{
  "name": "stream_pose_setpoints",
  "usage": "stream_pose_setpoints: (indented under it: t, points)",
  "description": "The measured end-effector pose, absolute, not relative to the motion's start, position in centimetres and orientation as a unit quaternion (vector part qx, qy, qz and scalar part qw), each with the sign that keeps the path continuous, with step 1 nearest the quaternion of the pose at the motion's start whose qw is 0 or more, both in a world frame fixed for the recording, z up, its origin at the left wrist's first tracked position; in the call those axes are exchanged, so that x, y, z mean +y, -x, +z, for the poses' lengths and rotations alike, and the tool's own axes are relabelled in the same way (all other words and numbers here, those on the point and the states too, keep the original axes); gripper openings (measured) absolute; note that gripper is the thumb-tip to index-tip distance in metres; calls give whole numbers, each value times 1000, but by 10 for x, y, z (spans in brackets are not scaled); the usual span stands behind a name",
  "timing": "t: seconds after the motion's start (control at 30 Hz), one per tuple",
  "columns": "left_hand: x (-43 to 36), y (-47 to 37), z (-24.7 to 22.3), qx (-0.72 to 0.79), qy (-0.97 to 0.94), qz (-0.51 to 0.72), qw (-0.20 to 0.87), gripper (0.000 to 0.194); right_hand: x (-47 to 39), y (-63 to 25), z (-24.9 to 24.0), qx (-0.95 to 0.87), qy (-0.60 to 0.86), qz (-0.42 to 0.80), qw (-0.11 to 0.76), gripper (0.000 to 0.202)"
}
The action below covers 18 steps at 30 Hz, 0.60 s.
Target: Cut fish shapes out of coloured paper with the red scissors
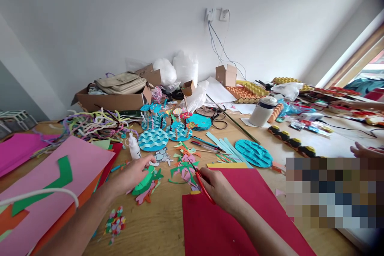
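Observation:
My right hand [214, 186] is closed round the red-handled scissors [204, 189], their blades pointing up and left over paper scraps [186, 168]. Beneath that hand lies a large red sheet [240, 216]. My left hand [136, 172] reaches over green paper cutouts [144, 183], its fingers bent near a small white paper piece and a grey drawn cutout [162, 156]. Whether those fingers grip anything is too small to tell. Just behind the left hand stands a white glue bottle [134, 147]. Small coloured paper dots [115, 222] form a pile at the lower left.
Blue wavy discs [153, 140] with fish decorations stand mid-table. Pink sheets [75, 168] and pipe cleaners [99, 128] lie left. A white bottle [263, 112], blue oval [253, 153] and egg-carton strip [292, 143] are on the right. Another person's hand [364, 151] shows at the right edge.

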<state>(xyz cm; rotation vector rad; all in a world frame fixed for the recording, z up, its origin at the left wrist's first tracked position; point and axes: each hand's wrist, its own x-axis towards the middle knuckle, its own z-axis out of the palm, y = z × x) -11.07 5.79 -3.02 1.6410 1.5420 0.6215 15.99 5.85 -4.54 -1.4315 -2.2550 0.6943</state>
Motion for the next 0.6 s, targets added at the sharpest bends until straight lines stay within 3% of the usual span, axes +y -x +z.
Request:
stream_pose_setpoints:
  t: [0.23,0.37,0.6]
  points:
    - [53,107,-40,639,-721,128,235,42,59,-166,-67,-800,515,212,223,25]
    - [42,101,-22,636,-746,96,173,39,61,-173,-69,-789,525,191,256,27]
    - [12,47,-4,545,-822,10,166,36,71,-188,-68,-746,588,129,285,16]
